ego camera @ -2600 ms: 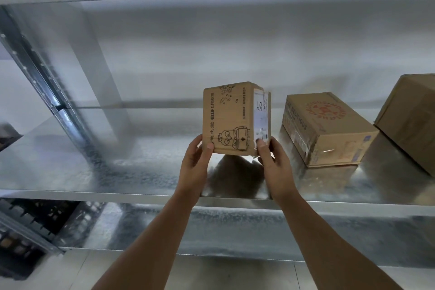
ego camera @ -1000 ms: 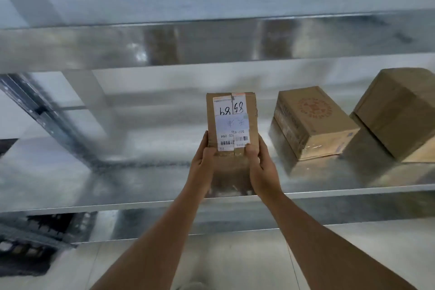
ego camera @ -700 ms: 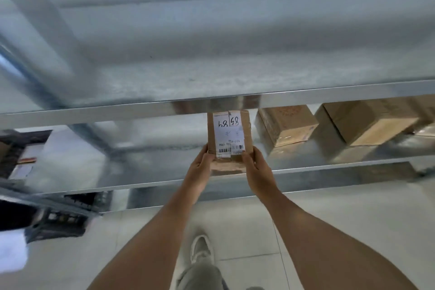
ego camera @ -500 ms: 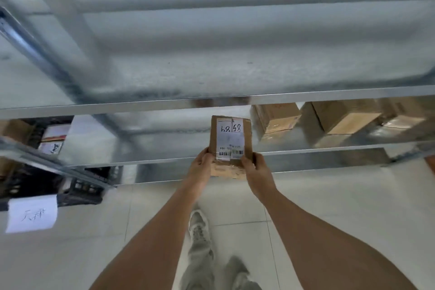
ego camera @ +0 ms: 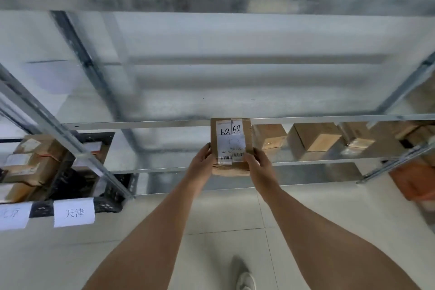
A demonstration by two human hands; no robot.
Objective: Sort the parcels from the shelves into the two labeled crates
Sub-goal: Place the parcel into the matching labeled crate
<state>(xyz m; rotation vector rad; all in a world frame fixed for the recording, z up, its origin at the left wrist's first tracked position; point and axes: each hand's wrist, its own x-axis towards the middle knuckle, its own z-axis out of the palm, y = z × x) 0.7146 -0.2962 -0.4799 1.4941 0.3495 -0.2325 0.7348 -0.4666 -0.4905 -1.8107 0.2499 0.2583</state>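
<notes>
Before the shelf: small brown cardboard parcel (ego camera: 230,146), white label up
Hands: left (ego camera: 202,164) and right (ego camera: 258,165) grasp parcel's lower corners
Crates: black, lower left (ego camera: 103,202)

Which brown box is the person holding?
The parcel with the white label, gripped by the left hand and right hand; the others sit on the shelf.

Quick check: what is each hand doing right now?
Left hand: grips the left edge of the parcel.
Right hand: grips the same parcel's right edge.
</notes>
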